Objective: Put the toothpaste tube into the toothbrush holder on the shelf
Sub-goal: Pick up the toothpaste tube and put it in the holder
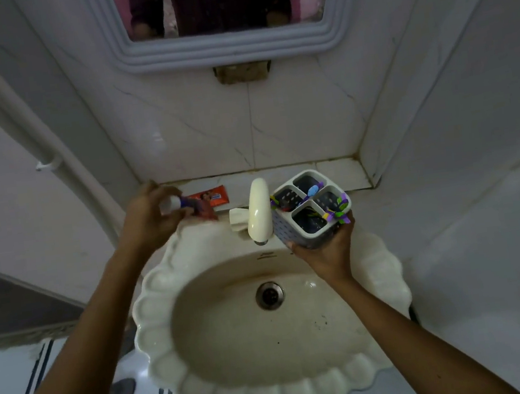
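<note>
While the white four-compartment plastic toothbrush holder (310,205) is gripped underneath by the right hand (325,247), its openings are tilted leftward. The red toothpaste tube (196,208) is pinched by the left hand (148,215) at far left, presumably for insertion.

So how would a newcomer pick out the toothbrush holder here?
Start at the scalloped cream sink and go to its tap. Just right of the tap, the right hand holds the toothbrush holder: a pale perforated caddy, the only thing split into four compartments.
</note>
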